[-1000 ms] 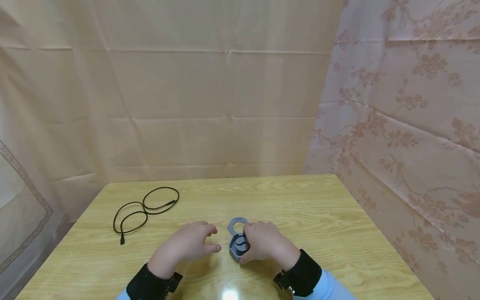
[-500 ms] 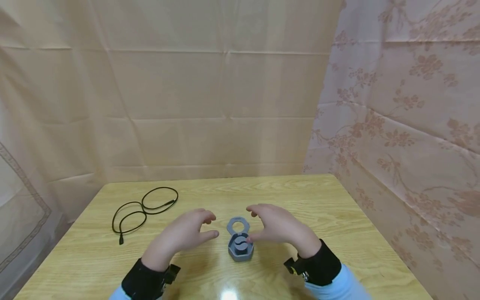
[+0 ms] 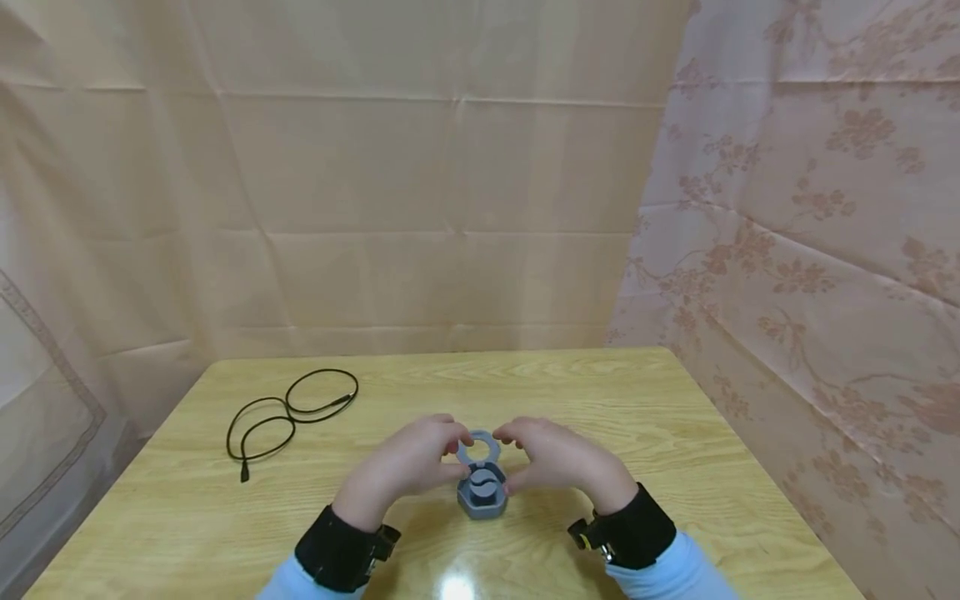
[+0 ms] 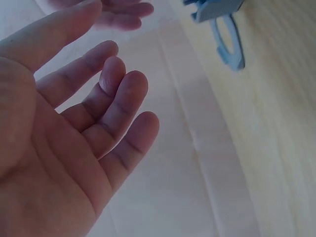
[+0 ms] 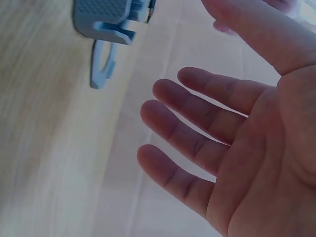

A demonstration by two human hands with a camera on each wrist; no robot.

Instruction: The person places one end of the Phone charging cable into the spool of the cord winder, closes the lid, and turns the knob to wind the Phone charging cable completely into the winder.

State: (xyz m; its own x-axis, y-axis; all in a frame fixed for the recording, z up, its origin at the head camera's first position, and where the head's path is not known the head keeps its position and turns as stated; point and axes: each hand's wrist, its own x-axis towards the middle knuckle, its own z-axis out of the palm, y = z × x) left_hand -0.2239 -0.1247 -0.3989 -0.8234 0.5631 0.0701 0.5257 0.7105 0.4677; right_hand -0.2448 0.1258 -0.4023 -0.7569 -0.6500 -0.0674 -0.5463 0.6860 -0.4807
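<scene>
A small grey-blue hexagonal case [image 3: 482, 507] stands on the table with its ring-shaped lid [image 3: 493, 452] folded back on the far side. Inside it sits a round core with an S-shaped slot. My left hand [image 3: 411, 457] hovers just left of the case, fingers relaxed and bent a little. On the opposite side my right hand [image 3: 561, 458] is held with loose, spread fingers. Both palms face the case, and neither hand holds anything. The right wrist view shows the case's textured side [image 5: 101, 10] apart from the fingers [image 5: 173, 123].
A thin black cable [image 3: 289, 412] lies in loose loops at the back left of the wooden table [image 3: 637, 400], its plug [image 3: 244, 472] toward the front. A beige curtain [image 3: 420, 183] hangs behind, and a flowered curtain [image 3: 825, 250] covers the right side.
My right hand has let go of the case and drawn back to the right. My left hand has moved right, close to the case and its lid.
</scene>
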